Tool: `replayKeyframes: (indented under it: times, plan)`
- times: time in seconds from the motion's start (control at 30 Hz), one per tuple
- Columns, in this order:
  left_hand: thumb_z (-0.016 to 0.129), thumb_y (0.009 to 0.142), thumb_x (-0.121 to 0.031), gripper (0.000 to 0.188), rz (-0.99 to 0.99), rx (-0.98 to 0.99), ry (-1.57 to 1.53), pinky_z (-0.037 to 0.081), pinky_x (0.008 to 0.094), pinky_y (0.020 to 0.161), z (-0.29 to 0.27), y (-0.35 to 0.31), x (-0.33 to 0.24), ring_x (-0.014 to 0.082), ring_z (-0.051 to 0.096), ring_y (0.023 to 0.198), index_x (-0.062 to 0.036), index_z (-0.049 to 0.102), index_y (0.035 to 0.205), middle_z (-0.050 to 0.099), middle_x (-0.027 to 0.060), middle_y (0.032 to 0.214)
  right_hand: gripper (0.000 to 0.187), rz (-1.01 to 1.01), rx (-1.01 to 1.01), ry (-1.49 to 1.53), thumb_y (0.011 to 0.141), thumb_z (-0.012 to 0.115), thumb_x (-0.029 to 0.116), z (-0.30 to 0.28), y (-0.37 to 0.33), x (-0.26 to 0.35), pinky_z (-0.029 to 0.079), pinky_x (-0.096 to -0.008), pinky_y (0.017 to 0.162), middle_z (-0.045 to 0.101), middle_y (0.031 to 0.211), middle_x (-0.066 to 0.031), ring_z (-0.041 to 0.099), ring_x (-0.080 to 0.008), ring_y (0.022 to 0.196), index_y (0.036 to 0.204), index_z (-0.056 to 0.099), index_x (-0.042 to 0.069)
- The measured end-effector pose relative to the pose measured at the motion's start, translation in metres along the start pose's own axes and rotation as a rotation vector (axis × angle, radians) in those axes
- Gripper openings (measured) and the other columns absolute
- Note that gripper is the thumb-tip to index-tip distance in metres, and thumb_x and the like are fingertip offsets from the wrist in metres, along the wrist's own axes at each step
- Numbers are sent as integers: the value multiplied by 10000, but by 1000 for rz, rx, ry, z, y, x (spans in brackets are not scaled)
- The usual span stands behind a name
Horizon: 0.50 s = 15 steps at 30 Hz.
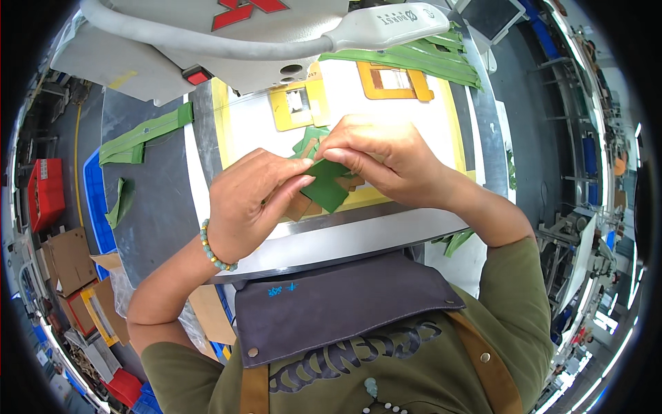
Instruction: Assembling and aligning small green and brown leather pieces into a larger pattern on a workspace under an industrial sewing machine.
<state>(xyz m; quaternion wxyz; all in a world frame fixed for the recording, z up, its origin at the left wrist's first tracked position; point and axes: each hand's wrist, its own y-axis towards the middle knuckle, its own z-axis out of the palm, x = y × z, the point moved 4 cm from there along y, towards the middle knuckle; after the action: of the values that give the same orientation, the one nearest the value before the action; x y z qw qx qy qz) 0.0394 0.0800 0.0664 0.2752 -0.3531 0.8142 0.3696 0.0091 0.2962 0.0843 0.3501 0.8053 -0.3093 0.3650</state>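
Observation:
Above the near edge of the work table, both my hands hold a small green fabric piece (327, 188) between them. My left hand (249, 195) is closed, thumb and forefinger pinching its upper left edge. From the other side my right hand (387, 153) is closed on its top edge, with the fingertips of both hands close together. Brown backing (301, 207) shows around and below the green piece; how the layers join is hidden by my fingers. Just beyond lie a yellow template with a cut-out window (281, 114) and an orange-yellow frame (371, 84).
A large white sewing machine (162, 58) with a lamp (389, 27) overhangs the far side. Long green strips (441, 63) are stacked at the far right; more green strips (153, 130) lie on the left. A blue bin (96, 200) stands beside the table's left edge.

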Motion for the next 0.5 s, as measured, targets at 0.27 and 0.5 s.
replayKeyframes:
  times: [0.27,0.5]
  plan:
    - [805,860,45,155,-77,-195,43,519,263,633,-27,-4,10,147,667,700,-11,777,1002,762,89,896,218,-219,33,-669,862,846,208,-10,20,-37,550,-375,704,687,926,-49,683,-252,830,914,698,57]
    - [798,874,63,202,-96,-285,85,499,257,617,-47,-6,18,119,620,705,-17,791,1059,763,88,958,193,-174,-24,-683,909,801,146,-17,24,-51,540,-379,659,714,886,-57,682,-240,780,792,690,41]
